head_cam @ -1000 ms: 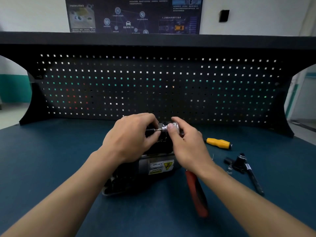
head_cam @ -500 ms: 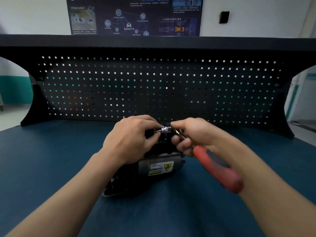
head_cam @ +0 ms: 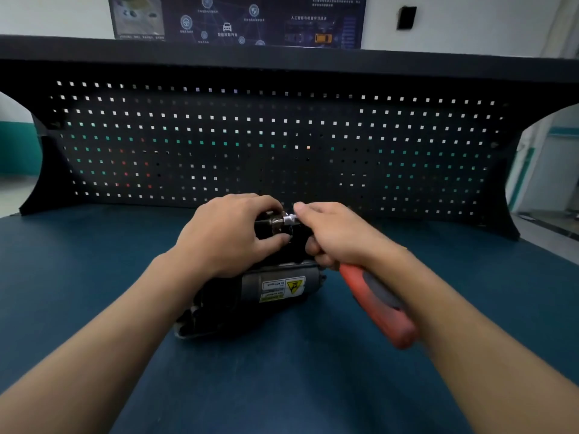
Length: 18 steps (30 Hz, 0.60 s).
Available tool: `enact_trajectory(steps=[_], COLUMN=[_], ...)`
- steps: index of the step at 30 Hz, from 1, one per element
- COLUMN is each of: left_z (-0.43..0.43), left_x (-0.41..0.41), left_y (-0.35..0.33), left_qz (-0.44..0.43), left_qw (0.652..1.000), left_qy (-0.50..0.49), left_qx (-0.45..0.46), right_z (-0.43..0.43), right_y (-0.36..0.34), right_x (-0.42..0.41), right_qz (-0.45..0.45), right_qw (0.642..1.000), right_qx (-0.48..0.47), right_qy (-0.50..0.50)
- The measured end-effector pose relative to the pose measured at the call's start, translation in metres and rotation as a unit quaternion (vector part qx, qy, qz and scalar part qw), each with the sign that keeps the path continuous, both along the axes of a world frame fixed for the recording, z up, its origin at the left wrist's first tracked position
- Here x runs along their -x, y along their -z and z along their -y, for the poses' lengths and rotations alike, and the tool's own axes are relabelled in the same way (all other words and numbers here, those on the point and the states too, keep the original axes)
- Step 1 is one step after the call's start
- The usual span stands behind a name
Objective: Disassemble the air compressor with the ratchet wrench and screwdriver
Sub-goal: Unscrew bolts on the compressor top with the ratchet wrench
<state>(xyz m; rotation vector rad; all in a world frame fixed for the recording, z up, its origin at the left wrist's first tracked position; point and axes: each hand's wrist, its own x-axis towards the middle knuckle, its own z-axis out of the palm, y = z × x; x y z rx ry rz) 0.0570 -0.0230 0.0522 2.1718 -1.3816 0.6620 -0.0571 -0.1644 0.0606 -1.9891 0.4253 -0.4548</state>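
Nearest, below both forearms, lies the dark blue table mat [head_cam: 282, 386]. Under the right wrist the ratchet wrench with a red and grey handle [head_cam: 379, 303] slants back toward the person. The right hand [head_cam: 341, 234] is curled round its head end, with one finger stretched forward onto the small silver socket [head_cam: 287, 219].

Just below and between the hands sits the dark grey metal air compressor [head_cam: 238, 305], lying on its side on the mat. The left hand [head_cam: 232, 233] clamps its upper part, thumb underneath, beside the socket. The hands are close together, nearly touching at the fastener.

The risk, as I judge it, is the socket riding off the fastener if the handle swings while tilted, which could round the head or rap the left knuckles. A loose left grip would let the body roll.

The white and yellow label [head_cam: 282, 288] on the body carries a black-on-yellow warning triangle and "DO NOT", upside down; the rest is too small.

Beyond the hands stands the black perforated pegboard [head_cam: 313, 136], and above it a dark poster [head_cam: 235, 20] with a car icon and Chinese writing I cannot read surely.
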Motion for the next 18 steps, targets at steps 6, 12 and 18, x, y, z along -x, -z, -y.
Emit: enact_trajectory(steps=[6, 12, 18], left_z=[0.002, 0.004, 0.002], left_x=[-0.001, -0.001, -0.002], left_y=[0.000, 0.001, 0.002], left_qz=[-0.008, -0.001, 0.006], left_qw=[1.000, 1.000, 1.000], left_qy=[-0.003, 0.002, 0.027], left_qx=[-0.006, 0.001, 0.015], right_z=[0.001, -0.006, -0.006], right_y=[0.031, 0.054, 0.044], right_x=[-0.006, -0.012, -0.010], right_qz=[0.068, 0.153, 0.093], right_qw=[0.964, 0.901, 0.919], right_qx=[0.236, 0.361, 0.340], right_qy=[0.102, 0.188, 0.176])
